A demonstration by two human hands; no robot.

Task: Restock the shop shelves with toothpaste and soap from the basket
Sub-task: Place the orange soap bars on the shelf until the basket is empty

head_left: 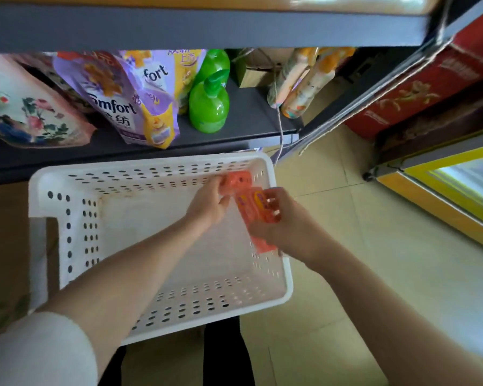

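I see two orange soap packs in my hands, both inside the far right corner of a white perforated basket (67, 218). My left hand (209, 203) curls its fingers round the farther soap pack (239, 178), which sits against the basket's back wall at about one o'clock from the basket's middle. My right hand (279, 224) grips the nearer soap pack (253, 210), fingers wrapped over its top, along the basket's right wall at about three o'clock. The two packs are just beside each other; I cannot tell whether they touch. The rest of the basket floor shows bare white plastic. The basket stands on a tiled floor (374, 274), pressed close to a dark lower shelf (248, 118) at twelve o'clock. On that shelf, from left to right, I count one floral pouch (25, 107), two purple Comfort refill pouches (115, 98), two green pump bottles (209, 107) one behind the other, a small cardboard box (251, 76) at the back, and two peach-coloured bottles (304, 84) leaning together. A grey upper shelf edge (207, 26) overhangs them. At two o'clock stand red cartons (430, 87) and a yellow-framed glass cabinet (457, 190). A white sleeve (39, 352) covers my left upper arm at seven o'clock.
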